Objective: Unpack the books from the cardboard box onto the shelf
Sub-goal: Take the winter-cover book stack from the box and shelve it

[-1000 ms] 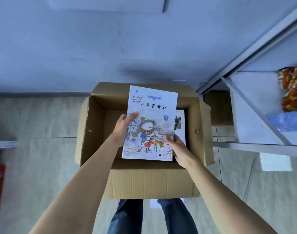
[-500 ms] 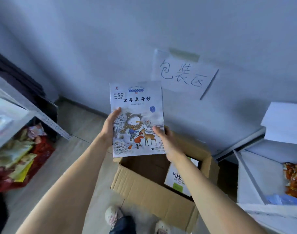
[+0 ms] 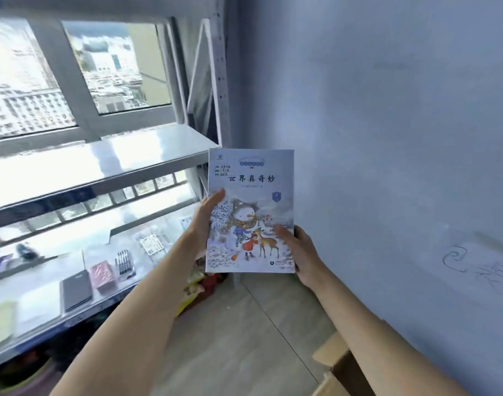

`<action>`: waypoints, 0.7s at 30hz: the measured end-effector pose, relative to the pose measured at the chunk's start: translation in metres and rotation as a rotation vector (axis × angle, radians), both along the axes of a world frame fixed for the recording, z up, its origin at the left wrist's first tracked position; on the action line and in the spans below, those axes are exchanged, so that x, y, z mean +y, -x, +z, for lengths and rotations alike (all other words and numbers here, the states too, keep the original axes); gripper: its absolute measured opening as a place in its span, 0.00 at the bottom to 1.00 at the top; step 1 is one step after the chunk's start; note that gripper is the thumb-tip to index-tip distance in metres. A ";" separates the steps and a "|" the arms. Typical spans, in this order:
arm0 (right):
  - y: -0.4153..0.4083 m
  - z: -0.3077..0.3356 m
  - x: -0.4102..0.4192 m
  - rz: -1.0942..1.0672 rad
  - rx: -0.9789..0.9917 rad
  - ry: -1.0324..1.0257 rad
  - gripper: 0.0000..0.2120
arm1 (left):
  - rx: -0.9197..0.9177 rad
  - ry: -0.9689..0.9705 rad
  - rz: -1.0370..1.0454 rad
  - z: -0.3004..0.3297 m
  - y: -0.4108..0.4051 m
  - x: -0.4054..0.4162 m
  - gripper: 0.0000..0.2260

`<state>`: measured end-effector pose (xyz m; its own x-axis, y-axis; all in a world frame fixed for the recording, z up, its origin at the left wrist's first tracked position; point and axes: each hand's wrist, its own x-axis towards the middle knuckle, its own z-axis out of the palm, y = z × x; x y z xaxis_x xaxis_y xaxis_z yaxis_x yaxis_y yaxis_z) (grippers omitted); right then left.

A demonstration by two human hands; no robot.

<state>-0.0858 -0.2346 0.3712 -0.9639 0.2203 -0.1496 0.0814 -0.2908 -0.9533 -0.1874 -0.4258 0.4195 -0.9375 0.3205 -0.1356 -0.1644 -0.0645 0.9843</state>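
Beside the shelf [image 3: 107,158], your left hand [image 3: 203,221] and right hand [image 3: 301,252] clamp the book [image 3: 250,212] by its edges; keep it level, slide it onto bare board.

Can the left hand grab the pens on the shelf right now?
Probably not yet. The left hand is busy gripping the book together with the right hand. The pens lie uncovered on the shelf, below and left of it, so it would have to let go first.
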 end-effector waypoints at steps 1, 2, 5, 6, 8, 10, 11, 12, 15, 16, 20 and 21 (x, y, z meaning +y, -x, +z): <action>0.018 0.008 -0.023 0.035 0.026 -0.005 0.19 | 0.039 -0.032 0.016 0.008 0.012 -0.028 0.29; 0.032 0.014 -0.042 0.070 0.050 -0.018 0.19 | 0.066 -0.063 0.016 0.014 0.022 -0.050 0.25; 0.079 0.027 -0.115 0.150 0.115 -0.066 0.20 | 0.061 -0.146 0.046 0.025 0.053 -0.132 0.24; 0.097 0.031 -0.144 0.167 0.132 -0.078 0.23 | 0.054 -0.156 0.090 0.027 0.066 -0.162 0.26; 0.121 0.033 -0.181 0.199 0.154 -0.101 0.27 | 0.077 -0.136 0.135 0.031 0.082 -0.202 0.31; 0.141 0.033 -0.215 0.243 0.189 -0.137 0.21 | 0.109 -0.113 0.135 0.033 0.091 -0.237 0.39; 0.159 0.034 -0.237 0.275 0.206 -0.147 0.15 | 0.122 -0.105 0.146 0.035 0.101 -0.259 0.43; 0.175 0.033 -0.255 0.306 0.222 -0.152 0.12 | 0.133 -0.092 0.168 0.038 0.109 -0.279 0.45; 0.213 0.045 -0.296 0.421 0.238 -0.178 0.16 | 0.167 -0.084 0.271 0.043 0.134 -0.324 0.38; 0.233 0.048 -0.312 0.458 0.251 -0.201 0.18 | 0.184 -0.097 0.302 0.045 0.148 -0.342 0.35; 0.305 0.062 -0.365 0.591 0.297 -0.266 0.08 | 0.230 -0.069 0.350 0.051 0.196 -0.403 0.29; 0.324 0.064 -0.377 0.624 0.312 -0.278 0.07 | 0.245 -0.065 0.375 0.053 0.206 -0.416 0.27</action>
<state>-0.4098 -0.6116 0.4353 -0.9107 -0.3911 0.1328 -0.1338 -0.0248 -0.9907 -0.3931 -0.8420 0.4728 -0.9924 -0.0467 0.1137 0.1192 -0.1380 0.9832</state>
